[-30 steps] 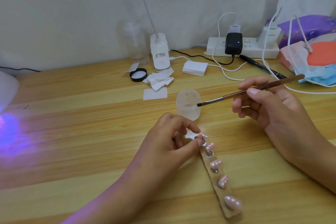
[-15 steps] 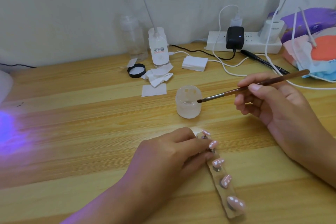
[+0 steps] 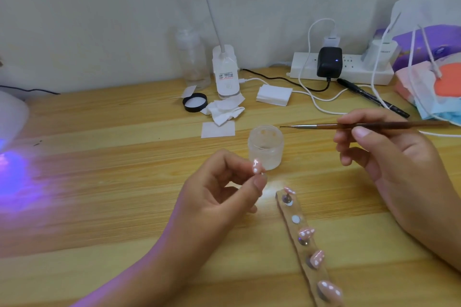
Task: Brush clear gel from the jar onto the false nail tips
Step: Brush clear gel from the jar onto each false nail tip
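A plain pale wall (image 3: 99, 7) is shown behind a table (image 3: 99, 219) of light wooden planks; the table's left part is washed by a violet glow (image 3: 12, 177).

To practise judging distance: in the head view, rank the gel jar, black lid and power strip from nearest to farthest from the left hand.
1. Gel jar, just beyond the left hand.
2. Black lid, farther back.
3. Power strip, back right at the wall.

A jar (image 3: 265, 149) stands on the table (image 3: 112, 182), centre frame. Just below it our left hand (image 3: 217, 197) pinches a nail tip (image 3: 256, 166); to its right our right hand (image 3: 389, 154) holds a brush (image 3: 311, 126); a holder strip (image 3: 298, 228) lies lower right.
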Demonstrator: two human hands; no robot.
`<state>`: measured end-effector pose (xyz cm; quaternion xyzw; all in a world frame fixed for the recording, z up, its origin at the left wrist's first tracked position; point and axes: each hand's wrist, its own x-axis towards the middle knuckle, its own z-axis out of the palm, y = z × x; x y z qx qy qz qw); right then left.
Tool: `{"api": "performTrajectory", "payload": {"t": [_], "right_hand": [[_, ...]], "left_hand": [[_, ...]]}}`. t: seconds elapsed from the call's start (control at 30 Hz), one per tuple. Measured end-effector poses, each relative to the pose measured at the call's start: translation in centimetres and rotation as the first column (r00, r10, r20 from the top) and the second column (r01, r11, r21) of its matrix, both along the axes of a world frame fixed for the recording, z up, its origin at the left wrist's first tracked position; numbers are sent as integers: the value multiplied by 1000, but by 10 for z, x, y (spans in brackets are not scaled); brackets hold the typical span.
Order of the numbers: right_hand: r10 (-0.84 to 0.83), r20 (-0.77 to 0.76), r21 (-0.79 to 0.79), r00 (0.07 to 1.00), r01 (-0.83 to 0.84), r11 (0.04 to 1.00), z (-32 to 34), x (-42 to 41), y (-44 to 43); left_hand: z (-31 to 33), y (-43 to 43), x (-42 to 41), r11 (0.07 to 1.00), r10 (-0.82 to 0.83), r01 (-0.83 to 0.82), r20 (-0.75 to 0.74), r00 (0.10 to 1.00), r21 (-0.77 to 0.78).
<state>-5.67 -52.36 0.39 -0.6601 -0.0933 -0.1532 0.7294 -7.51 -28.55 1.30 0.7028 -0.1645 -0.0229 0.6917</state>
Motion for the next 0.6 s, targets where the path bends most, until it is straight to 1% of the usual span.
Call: {"api": "performTrajectory", "payload": {"t": [0.03,0.1,0.2,0.33,0.43,0.6], "right_hand": [[-4,8,-3,1000,4,1000,0,0,0],[-9,15,-10,1000,9,1000,-1,0,0],[-4,16,-10,1000,4,1000,-1,0,0],[-5,23,-45,1000,6,999,-2,-1,-1],[-4,40,-82,999,7,997,-4,-1,-2],[16,58,-86,998,-11,996,-3,-1,0]], "left_hand": [[1,1,1,998,-2,1,-8,1000,-58],[0,1,1,993,-14,14,-6,1000,-119],[-3,0,3,991,-36,31,-38,999,-133],[-5,1,10,985,-30,-4,-194,980,-173],[-6,2,13,975,-29,-30,-258,966,-222],[-4,2,16,940,-181,54,-358,916,-338]]}}
